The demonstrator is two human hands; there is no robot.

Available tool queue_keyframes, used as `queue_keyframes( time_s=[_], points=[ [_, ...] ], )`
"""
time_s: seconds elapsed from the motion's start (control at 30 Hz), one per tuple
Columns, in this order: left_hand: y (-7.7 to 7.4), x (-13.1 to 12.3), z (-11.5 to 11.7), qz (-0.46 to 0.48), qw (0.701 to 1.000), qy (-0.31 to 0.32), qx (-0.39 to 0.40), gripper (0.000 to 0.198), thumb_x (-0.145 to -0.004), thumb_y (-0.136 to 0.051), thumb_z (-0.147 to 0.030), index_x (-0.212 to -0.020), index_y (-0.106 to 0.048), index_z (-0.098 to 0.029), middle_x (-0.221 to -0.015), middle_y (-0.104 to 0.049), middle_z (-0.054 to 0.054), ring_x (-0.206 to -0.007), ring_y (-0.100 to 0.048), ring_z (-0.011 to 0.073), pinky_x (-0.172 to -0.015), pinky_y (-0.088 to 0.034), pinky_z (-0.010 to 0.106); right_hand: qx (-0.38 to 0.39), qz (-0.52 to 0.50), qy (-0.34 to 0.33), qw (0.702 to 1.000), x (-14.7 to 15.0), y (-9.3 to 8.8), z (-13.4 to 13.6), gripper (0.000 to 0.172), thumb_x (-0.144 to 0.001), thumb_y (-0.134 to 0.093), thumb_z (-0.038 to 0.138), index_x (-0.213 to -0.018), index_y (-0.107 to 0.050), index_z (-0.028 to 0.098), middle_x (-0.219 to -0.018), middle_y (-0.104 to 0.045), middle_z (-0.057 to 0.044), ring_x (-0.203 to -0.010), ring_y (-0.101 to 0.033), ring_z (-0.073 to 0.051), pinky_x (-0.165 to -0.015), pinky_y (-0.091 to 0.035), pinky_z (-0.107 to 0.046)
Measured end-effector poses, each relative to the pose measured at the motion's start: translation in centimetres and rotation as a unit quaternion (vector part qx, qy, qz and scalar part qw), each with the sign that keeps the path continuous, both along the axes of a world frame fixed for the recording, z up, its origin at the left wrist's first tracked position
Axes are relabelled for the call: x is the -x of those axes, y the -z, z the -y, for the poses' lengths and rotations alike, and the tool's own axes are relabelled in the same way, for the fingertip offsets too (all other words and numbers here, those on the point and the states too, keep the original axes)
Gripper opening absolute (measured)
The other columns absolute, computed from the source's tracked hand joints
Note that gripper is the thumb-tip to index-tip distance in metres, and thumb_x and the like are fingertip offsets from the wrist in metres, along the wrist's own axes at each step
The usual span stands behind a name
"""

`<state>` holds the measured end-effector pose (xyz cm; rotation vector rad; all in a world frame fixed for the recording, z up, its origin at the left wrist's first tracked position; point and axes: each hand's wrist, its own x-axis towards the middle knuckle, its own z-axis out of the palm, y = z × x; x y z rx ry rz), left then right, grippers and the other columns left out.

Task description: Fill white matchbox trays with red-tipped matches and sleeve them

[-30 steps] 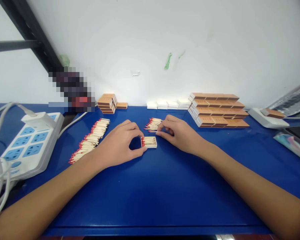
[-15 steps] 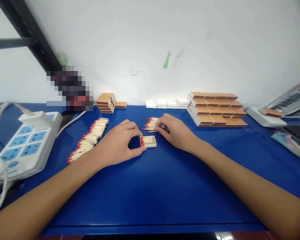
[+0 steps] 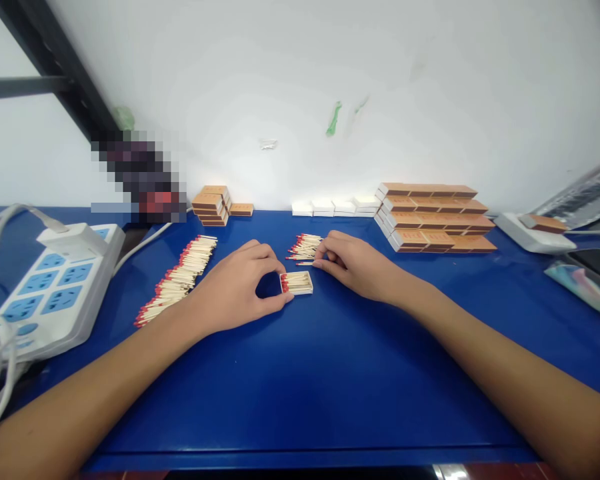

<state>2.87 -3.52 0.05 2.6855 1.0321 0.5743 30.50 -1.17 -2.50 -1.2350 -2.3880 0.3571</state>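
Observation:
My left hand (image 3: 253,283) holds a small white matchbox tray (image 3: 307,291) between thumb and forefinger at its left end. Red-tipped matches (image 3: 294,281) lie inside the tray, heads to the left. Just behind it, a small pile of loose matches (image 3: 306,246) rests on the blue table. My right hand (image 3: 347,262) pinches the right end of a single match (image 3: 306,263) at the front of that pile, thumb and fingertips together. A long row of matches (image 3: 180,277) is spread beside my left forearm.
Brown matchboxes stand in a large stack (image 3: 435,220) at the back right and a smaller stack (image 3: 213,205) at the back left. White trays (image 3: 325,209) line the wall. A power strip (image 3: 55,287) with cables sits left; a white device (image 3: 533,235) lies right.
My right hand has shifted slightly to the right, drawing the match a little away from the pile. The left hand and the tray have stayed in place.

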Motion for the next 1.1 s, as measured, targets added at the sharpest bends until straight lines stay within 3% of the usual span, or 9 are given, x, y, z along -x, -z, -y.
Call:
queue_keyframes(
  time_s=[0.4,0.7,1.1],
  points=[
    [0.0,0.1,0.1,-0.003,1.0,-0.004,0.003,0.029,-0.094,-0.071,-0.048,-0.104,-0.076,-0.021,-0.105,-0.07,0.007,-0.105,-0.062,0.0265,-0.094,-0.053,0.044,0.0,0.012,-0.006,1.0,0.2,-0.4,0.5,0.012,-0.105,-0.055,0.029,-0.098,-0.061,0.02,-0.097,-0.057,-0.004,-0.077,-0.054,-0.018,-0.072,-0.041,-0.032],
    [-0.1,-0.1,0.1,-0.007,1.0,-0.006,0.01,0.029,-0.094,-0.072,-0.047,-0.104,-0.076,-0.021,-0.105,-0.07,0.007,-0.104,-0.062,0.027,-0.094,-0.053,0.044,0.064,0.048,0.013,0.997,-0.6,-1.4,1.1,0.015,-0.105,-0.052,0.03,-0.098,-0.062,0.021,-0.098,-0.059,-0.005,-0.078,-0.056,-0.018,-0.073,-0.043,-0.033],
    [-0.2,-0.1,0.3,0.003,0.999,0.028,0.028,0.027,-0.092,-0.075,-0.045,-0.105,-0.076,-0.022,-0.106,-0.071,0.006,-0.105,-0.064,0.025,-0.095,-0.053,0.042,0.018,0.02,-0.015,1.0,0.2,-0.4,1.0,0.013,-0.106,-0.05,0.024,-0.097,-0.059,0.021,-0.098,-0.058,-0.005,-0.078,-0.054,-0.017,-0.072,-0.041,-0.032]
  ],
)
